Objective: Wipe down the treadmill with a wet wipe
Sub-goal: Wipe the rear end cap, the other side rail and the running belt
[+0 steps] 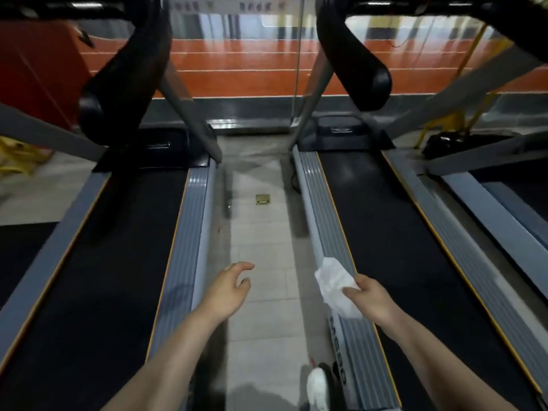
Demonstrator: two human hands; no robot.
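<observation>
Right hand point(374, 301) pinching wet wipe point(336, 284), treadmill rail point(326, 209)

Two treadmills side by side, floor aisle point(261, 238) between them. Left treadmill point(98, 262) left of aisle, right treadmill point(385, 232) right of it; a third machine point(510, 197) further right. Floor plate point(263, 199) in the aisle, far end. Left hand point(228, 289) over the aisle, just beside the left treadmill's side rail point(189, 232). Right hand point(370, 301) over the right treadmill's left rail point(326, 215), wipe point(335, 283) on that rail. Shoe point(318, 387) on the floor near the rail, below the right hand. Handrails point(355, 60) overhead, far end.
</observation>
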